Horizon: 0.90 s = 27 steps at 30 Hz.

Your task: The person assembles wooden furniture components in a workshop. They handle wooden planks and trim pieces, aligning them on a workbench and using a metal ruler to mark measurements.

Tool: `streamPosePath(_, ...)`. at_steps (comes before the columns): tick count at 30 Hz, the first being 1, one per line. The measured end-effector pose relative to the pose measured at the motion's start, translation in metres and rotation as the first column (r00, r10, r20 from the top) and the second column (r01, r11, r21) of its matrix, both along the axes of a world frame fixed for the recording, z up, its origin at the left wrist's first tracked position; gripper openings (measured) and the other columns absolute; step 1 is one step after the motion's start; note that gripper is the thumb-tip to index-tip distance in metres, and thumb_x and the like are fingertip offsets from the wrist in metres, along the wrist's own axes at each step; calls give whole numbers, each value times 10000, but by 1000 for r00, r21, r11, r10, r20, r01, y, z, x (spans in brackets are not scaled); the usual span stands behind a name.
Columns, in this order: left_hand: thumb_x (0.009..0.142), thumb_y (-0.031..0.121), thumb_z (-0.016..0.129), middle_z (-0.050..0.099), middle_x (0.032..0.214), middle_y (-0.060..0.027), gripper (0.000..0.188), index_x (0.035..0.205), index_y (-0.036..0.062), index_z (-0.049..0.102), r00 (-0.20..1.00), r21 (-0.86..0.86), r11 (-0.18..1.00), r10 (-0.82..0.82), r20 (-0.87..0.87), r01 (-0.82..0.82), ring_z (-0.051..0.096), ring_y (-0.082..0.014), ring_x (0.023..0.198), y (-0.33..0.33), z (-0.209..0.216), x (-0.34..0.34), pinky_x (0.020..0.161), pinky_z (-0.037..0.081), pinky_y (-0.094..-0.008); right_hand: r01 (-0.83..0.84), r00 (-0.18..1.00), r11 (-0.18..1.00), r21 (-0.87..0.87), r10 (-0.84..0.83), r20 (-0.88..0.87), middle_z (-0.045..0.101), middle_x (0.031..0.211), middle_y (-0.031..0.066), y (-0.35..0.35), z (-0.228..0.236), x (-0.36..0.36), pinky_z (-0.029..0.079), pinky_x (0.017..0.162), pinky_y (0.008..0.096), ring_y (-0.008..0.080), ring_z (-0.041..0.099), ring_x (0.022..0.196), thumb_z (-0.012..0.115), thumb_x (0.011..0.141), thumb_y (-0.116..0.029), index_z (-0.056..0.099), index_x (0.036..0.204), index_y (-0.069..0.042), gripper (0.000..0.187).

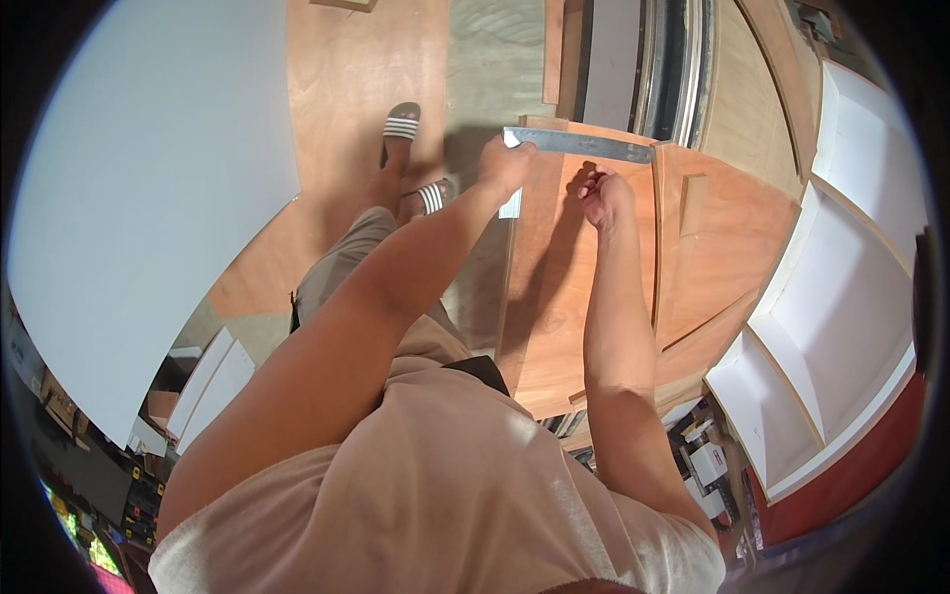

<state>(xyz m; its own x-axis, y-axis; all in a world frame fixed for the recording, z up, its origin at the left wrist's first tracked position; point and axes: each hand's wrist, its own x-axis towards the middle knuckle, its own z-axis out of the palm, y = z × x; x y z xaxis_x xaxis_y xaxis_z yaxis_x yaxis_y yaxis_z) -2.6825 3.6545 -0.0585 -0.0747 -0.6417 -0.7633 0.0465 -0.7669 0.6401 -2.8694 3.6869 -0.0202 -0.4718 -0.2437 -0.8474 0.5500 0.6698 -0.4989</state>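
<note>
My left hand [507, 166] is closed on the corner end of a metal square [584, 145]. Its long grey blade lies across a reddish-brown plywood panel [569, 287], close to the panel's far end. The bright shorter leg runs down along the panel's left edge, partly covered by my hand. Just below the blade hovers my right hand [606, 198], its fingers curled and pinched together over the wood. Whatever those fingers hold, if anything, is too small or hidden to make out. A shadow of my arm falls across the plywood.
A wooden strip [665, 238] and a small wood block [694, 205] are on the right part of the panel. White shelf-like boxes [792, 287] stand at the right. A large white board [148, 188] fills the left. My sandalled feet [401, 124] are beside the workpiece.
</note>
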Motion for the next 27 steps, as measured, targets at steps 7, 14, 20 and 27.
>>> streamPosePath(7, 845, 212, 660, 723, 1055, -161, 344, 1114, -1, 675, 998, 0, 999, -45, 48, 45, 686, -280, 998, 5, -25, -3, 874, 503, -372, 37, 999, 956, -292, -29, 33, 654, 944, 130, -7, 26, 14, 609, 685, 381, 245, 675, 834, 466, 980, 32, 572, 1000, -15, 117)
streamPosePath(14, 842, 216, 666, 720, 1078, -174, 338, 1100, -2, 687, 997, 2, 999, -52, 52, 52, 686, -311, 1013, 2, -11, -1, 883, 503, -383, -496, 844, 845, -200, 415, -340, 678, 840, 71, -34, 31, 32, 537, 601, 262, 134, 635, 710, 606, 968, -78, 614, 938, -19, 66)
streamPosePath(20, 830, 241, 680, 714, 1054, -204, 364, 1090, -14, 674, 995, -4, 997, -72, 72, 72, 687, -320, 1004, 4, -14, 0, 883, 507, -384, -776, 560, 629, -43, 658, -504, 669, 765, 46, -53, 21, 54, 484, 620, 263, 110, 586, 678, 645, 923, -99, 658, 915, -7, 93)
streamPosePath(27, 825, 256, 691, 713, 1040, -204, 381, 1087, -19, 664, 998, 2, 999, -40, 55, 39, 689, -320, 997, 7, -28, -5, 881, 510, -389, -862, 319, 483, 157, 756, -571, 692, 766, 134, -63, 19, 65, 500, 667, 330, 207, 633, 683, 666, 900, -198, 705, 926, -13, 191)
